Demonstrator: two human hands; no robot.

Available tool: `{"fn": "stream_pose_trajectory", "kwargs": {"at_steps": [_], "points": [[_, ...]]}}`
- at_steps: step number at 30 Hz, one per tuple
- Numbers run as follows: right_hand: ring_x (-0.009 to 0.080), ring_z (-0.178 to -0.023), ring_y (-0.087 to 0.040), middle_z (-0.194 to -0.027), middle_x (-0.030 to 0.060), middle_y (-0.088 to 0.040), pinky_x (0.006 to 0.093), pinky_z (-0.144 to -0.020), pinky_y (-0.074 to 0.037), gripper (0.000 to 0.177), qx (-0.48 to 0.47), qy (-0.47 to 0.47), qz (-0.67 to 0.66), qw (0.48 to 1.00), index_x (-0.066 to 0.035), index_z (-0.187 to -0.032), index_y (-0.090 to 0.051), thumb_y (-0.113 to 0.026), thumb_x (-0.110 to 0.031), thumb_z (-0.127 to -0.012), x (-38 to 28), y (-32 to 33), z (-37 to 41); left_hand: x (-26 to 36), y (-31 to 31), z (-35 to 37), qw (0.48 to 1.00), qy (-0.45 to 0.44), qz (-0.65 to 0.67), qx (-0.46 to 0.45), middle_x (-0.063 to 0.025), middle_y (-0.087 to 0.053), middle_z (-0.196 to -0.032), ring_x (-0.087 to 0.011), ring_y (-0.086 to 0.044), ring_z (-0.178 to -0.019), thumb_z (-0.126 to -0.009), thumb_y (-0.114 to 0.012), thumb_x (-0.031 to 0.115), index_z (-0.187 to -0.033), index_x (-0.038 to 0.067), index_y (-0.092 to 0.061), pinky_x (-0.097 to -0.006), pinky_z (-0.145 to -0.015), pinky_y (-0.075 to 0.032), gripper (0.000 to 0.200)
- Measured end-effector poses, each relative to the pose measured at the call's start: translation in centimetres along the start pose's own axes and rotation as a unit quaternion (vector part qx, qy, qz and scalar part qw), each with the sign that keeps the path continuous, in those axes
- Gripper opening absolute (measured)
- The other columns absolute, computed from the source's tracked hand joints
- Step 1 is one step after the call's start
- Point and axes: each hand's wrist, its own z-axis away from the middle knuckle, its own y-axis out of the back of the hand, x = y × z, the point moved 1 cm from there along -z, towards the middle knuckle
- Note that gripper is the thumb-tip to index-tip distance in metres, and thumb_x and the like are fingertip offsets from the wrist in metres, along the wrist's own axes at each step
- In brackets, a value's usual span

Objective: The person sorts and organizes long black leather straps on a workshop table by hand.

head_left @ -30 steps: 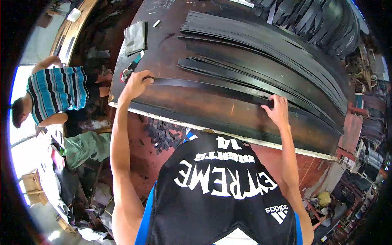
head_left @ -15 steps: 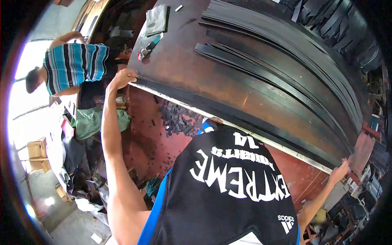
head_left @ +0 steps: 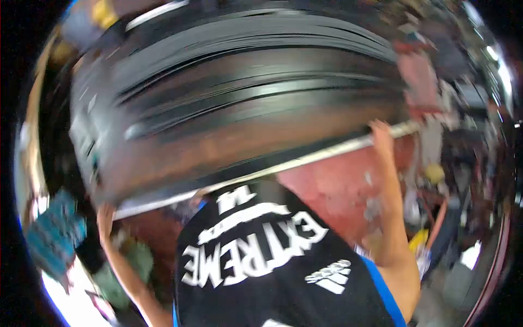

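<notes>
Head view, heavily blurred by motion. The left hand is at the left end of the near edge of the table. The right hand is at the right end, touching that pale edge. The blur hides whether the fingers of either hand are open or closed. Long black strips lie lengthwise on the brown top, beyond both hands.
</notes>
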Motion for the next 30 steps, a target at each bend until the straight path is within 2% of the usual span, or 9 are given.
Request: {"fn": "stream_pose_trajectory", "kwargs": {"at_steps": [1, 2, 3, 5, 8, 13, 25, 26, 30], "points": [[0.033, -0.122, -0.055, -0.123, 0.0164, -0.064, 0.0479, -0.11, -0.038, 0.035, 0.016, -0.035, 0.014, 0.999, -0.007, -0.115, -0.067, -0.05, -0.003, -0.085, 0.6, -1.0, 0.4, 12.0, -4.6, 1.9, 0.96, 0.013, -0.281, 0.003, -0.0187, -0.056, -0.138, -0.035, -0.047, -0.131, -0.094, -0.059, 0.015, -0.122, -0.004, -0.062, -0.0463, -0.113, -0.032, 0.033], [0.0323, -0.118, -0.057, -0.119, 0.0138, -0.065, 0.0477, -0.109, -0.038, 0.033, 0.006, -0.028, 0.038, 0.999, -0.009, -0.113, -0.067, -0.051, -0.003, -0.084, 0.6, -0.6, 0.2, 4.4, -2.6, -0.2, 0.986, 0.009, -0.159, 0.055, -0.0167, -0.062, -0.125, -0.03, -0.056, -0.117, -0.093, -0.06, 0.009, -0.119, -0.004, -0.063, -0.0419, -0.102, -0.043, 0.029], [0.0312, -0.113, -0.058, -0.114, 0.0112, -0.065, 0.0463, -0.107, -0.04, 0.032, 0.032, -0.026, 0.037, 0.998, -0.01, -0.11, -0.068, -0.053, -0.002, -0.083, 1.9, -2.4, 0.7, 6.4, -3.7, -0.1, 0.996, 0.068, -0.021, 0.045, -0.0115, -0.062, -0.105, -0.0203, -0.059, -0.096, -0.089, -0.061, 0.001, -0.109, -0.003, -0.063, -0.0328, -0.085, -0.05, 0.02], [0.0298, -0.111, -0.059, -0.112, 0.0088, -0.066, 0.044, -0.106, -0.041, 0.034, -0.025, -0.067, 0.061, 0.996, -0.012, -0.11, -0.069, -0.053, -0.001, -0.082, 1.2, -1.9, 0.3, 6.6, -3.2, -0.7, 0.983, 0.035, -0.18, 0.015, -0.0065, -0.056, -0.088, -0.0137, -0.055, -0.08, -0.084, -0.061, -0.007, -0.097, -0.002, -0.06, -0.0264, -0.073, -0.049, 0.014], [0.0287, -0.111, -0.059, -0.112, 0.0074, -0.066, 0.0421, -0.106, -0.041, 0.035, -0.042, -0.071, 0.052, 0.995, -0.014, -0.11, -0.07, -0.053, -0.001, -0.082, 1.4, -1.8, 0.4, 7.7, -3.5, -0.6, 0.972, 0.016, -0.232, 0.017, -0.0058, -0.058, -0.079, -0.0154, -0.057, -0.075, -0.081, -0.061, -0.009, -0.091, -0.003, -0.057, -0.0278, -0.071, -0.049, 0.013], [0.0273, -0.108, -0.06, -0.111, 0.0046, -0.066, 0.0407, -0.105, -0.043, 0.038, -0.007, -0.063, 0.026, 0.998, -0.016, -0.112, -0.072, -0.054, -0.001, -0.082, 1.7, -2.0, 1.1, 8.6, -3.7, -0.5, 0.975, 0.018, -0.22, 0.022, -0.0062, -0.061, -0.076, -0.0145, -0.059, -0.074, -0.083, -0.06, -0.012, -0.093, -0.001, -0.059, -0.0279, -0.068, -0.049, 0.015], [0.0278, -0.106, -0.061, -0.113, 0.0034, -0.067, 0.0397, -0.095, -0.049, 0.039, -0.022, -0.102, 0.033, 0.994, -0.015, -0.113, -0.072, -0.066, -0.003, -0.076, 5.5, -2.6, 0.8, 11.9, -7.4, 1.2, 0.974, 0.006, -0.224, 0.022, -0.0102, -0.065, -0.081, -0.021, -0.062, -0.08, -0.08, -0.067, 0.0, -0.092, -0.001, -0.062, -0.034, -0.08, -0.05, 0.013], [0.0275, -0.103, -0.061, -0.109, 0.0041, -0.068, 0.0396, -0.097, -0.048, 0.037, -0.011, -0.106, 0.033, 0.994, -0.015, -0.109, -0.074, -0.053, 0.0, -0.083, 5.3, -2.2, 0.7, 12.0, -7.7, 1.3, 0.968, 0.003, -0.25, 0.033, -0.0104, -0.065, -0.082, -0.0213, -0.063, -0.081, -0.081, -0.067, 0.0, -0.093, -0.001, -0.062, -0.0342, -0.08, -0.05, 0.013], [0.0292, -0.102, -0.062, -0.109, 0.0057, -0.068, 0.0414, -0.095, -0.049, 0.036, -0.02, -0.109, 0.007, 0.994, -0.013, -0.111, -0.074, -0.053, -0.001, -0.084, 6.2, -2.1, 0.6, 13.5, -9.0, 2.0, 0.953, -0.024, -0.296, 0.066, -0.0111, -0.066, -0.087, -0.0247, -0.064, -0.082, -0.079, -0.07, 0.002, -0.095, -0.001, -0.063, -0.0351, -0.08, -0.05, 0.017]]}}
